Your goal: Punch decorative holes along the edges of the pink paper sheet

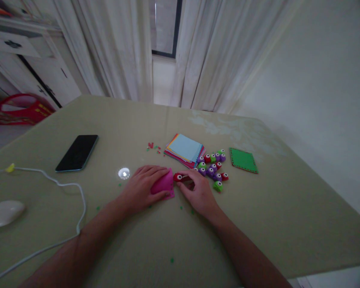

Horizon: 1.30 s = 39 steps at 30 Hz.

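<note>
Left hand (pixel 144 185) presses flat, fingers together, on pink paper (pixel 163 185) on the surface (pixel 174 240), while right hand (pixel 198 192) pinches a red punch (pixel 180 177) at the paper's edge.

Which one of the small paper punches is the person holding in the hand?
The red punch at the edge of the pink paper. The right hand grips it, while the other punches lie untouched in a cluster beside the paper stack.
</note>
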Each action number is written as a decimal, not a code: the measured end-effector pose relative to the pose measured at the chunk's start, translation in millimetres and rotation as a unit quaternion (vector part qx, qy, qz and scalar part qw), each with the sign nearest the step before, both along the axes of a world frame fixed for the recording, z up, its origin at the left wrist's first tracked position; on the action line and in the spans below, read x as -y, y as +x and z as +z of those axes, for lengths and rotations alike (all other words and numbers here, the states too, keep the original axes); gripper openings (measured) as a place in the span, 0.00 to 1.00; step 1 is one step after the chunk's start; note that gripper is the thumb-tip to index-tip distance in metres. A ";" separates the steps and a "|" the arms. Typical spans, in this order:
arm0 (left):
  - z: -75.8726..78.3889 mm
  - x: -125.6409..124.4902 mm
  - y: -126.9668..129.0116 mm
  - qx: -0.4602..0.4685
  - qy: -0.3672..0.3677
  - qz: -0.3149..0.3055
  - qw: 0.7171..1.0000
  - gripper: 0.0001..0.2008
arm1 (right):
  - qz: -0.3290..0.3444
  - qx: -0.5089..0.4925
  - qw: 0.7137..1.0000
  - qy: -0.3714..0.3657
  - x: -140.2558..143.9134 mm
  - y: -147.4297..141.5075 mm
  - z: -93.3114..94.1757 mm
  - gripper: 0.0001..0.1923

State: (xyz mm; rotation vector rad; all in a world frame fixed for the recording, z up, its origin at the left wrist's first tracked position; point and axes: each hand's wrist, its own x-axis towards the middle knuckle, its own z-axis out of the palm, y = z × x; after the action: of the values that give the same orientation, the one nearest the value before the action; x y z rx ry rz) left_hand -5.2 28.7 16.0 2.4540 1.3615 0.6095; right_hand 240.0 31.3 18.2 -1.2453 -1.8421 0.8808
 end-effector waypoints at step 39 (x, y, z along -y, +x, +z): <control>-10.3 3.1 -0.3 -0.056 -0.003 -0.043 0.998 0.40 | 0.079 0.046 0.996 -0.015 -5.5 4.4 14.8 0.13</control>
State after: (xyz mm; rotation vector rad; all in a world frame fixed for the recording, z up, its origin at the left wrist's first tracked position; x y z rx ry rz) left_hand -5.5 25.6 5.7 2.5614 1.2882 0.4533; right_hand 244.4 36.8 32.9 -1.1887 -2.0298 0.9524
